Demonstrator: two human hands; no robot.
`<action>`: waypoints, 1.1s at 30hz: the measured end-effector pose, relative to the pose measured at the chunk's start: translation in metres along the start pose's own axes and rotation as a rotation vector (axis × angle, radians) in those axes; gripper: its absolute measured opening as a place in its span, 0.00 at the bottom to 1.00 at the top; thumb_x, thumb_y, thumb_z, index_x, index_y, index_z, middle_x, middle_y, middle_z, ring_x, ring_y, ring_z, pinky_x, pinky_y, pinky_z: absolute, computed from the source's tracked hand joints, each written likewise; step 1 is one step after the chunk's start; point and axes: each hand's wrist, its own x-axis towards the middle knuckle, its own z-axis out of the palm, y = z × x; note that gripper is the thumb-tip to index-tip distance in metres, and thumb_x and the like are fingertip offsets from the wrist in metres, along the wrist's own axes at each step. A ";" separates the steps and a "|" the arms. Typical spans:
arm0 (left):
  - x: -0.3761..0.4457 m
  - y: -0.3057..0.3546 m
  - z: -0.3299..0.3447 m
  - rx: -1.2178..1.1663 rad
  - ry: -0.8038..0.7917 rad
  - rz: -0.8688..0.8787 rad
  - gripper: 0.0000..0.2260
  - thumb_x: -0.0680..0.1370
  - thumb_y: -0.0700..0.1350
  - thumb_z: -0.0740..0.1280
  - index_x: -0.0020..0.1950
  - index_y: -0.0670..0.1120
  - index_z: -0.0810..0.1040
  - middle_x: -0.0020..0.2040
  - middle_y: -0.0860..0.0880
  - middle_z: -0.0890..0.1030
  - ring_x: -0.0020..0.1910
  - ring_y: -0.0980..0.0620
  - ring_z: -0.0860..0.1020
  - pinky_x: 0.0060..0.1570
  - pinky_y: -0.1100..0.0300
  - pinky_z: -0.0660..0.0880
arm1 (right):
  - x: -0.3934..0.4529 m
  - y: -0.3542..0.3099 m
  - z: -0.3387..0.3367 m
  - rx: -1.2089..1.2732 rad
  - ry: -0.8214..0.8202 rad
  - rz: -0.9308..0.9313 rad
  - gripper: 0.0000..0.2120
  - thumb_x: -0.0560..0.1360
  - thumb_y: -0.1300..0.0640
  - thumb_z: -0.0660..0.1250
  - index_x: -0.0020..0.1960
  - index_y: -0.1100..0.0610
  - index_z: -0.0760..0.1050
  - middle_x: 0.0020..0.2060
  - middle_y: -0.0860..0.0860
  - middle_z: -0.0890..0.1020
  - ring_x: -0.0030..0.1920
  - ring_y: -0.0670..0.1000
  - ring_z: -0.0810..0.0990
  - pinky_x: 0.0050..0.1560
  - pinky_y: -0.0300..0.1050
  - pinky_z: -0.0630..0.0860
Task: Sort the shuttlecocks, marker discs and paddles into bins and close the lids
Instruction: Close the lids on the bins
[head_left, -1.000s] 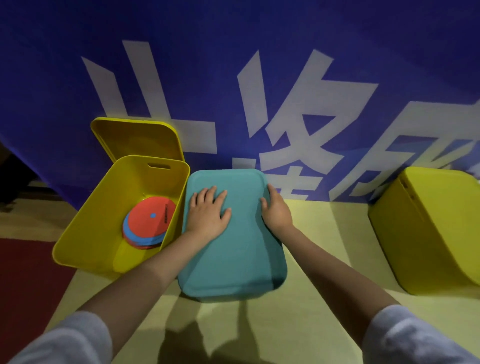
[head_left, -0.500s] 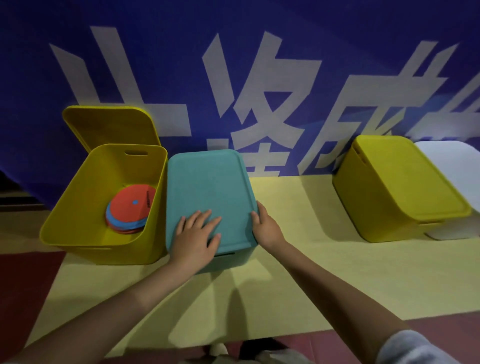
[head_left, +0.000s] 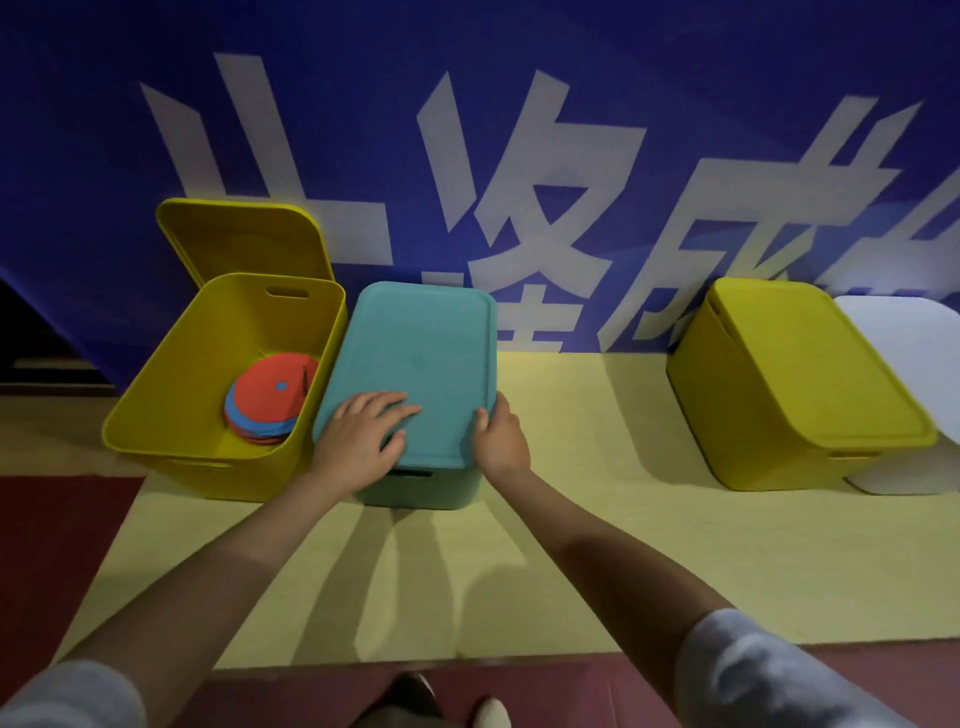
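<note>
Teal bin (head_left: 421, 486) is the landmark; it sits on the yellow mat (head_left: 571, 545) w/ its teal lid (head_left: 415, 364) on top. Left hand (head_left: 358, 441) lies flat on the lid's near-left corner, fingers spread, gripping nothing. Right hand (head_left: 498, 441) hooks the lid's near-right edge, fingers curled narrow around the rim.

Just left of the teal bin, touching it, is an open yellow bin (head_left: 171, 415), lid up at the back, holding a stack of marker discs (head_left: 270, 402), red on blue.

Well right of the teal bin: a yellow bin (head_left: 789, 389) w/ lid on, white lid or bin (head_left: 914, 364) just past it.

Handling, prob.: lid is thin stiff plastic, light, a bit smooth. Press at corners & rim, not the centre, where it'd likely flex. Discs look light and floppy. Yellow lid next: take its top edge.
</note>
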 end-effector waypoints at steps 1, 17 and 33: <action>0.000 0.000 -0.001 -0.016 -0.004 -0.004 0.24 0.75 0.57 0.50 0.67 0.56 0.73 0.67 0.54 0.72 0.67 0.51 0.68 0.66 0.52 0.63 | 0.000 -0.002 -0.004 -0.059 0.010 -0.007 0.21 0.82 0.48 0.53 0.73 0.52 0.57 0.60 0.55 0.73 0.60 0.55 0.74 0.54 0.49 0.75; 0.080 -0.170 -0.140 -0.521 0.364 -0.353 0.20 0.79 0.47 0.64 0.70 0.48 0.69 0.66 0.42 0.70 0.65 0.43 0.70 0.64 0.51 0.69 | 0.077 -0.174 0.046 -0.052 0.111 -0.387 0.24 0.79 0.55 0.60 0.74 0.54 0.63 0.67 0.56 0.73 0.66 0.55 0.71 0.64 0.51 0.70; 0.130 -0.309 -0.133 -1.028 0.394 -0.643 0.22 0.80 0.54 0.60 0.74 0.54 0.61 0.72 0.42 0.59 0.67 0.42 0.67 0.59 0.53 0.67 | 0.175 -0.279 0.154 0.339 0.081 -0.228 0.20 0.80 0.41 0.54 0.64 0.53 0.67 0.61 0.54 0.69 0.58 0.51 0.72 0.56 0.44 0.72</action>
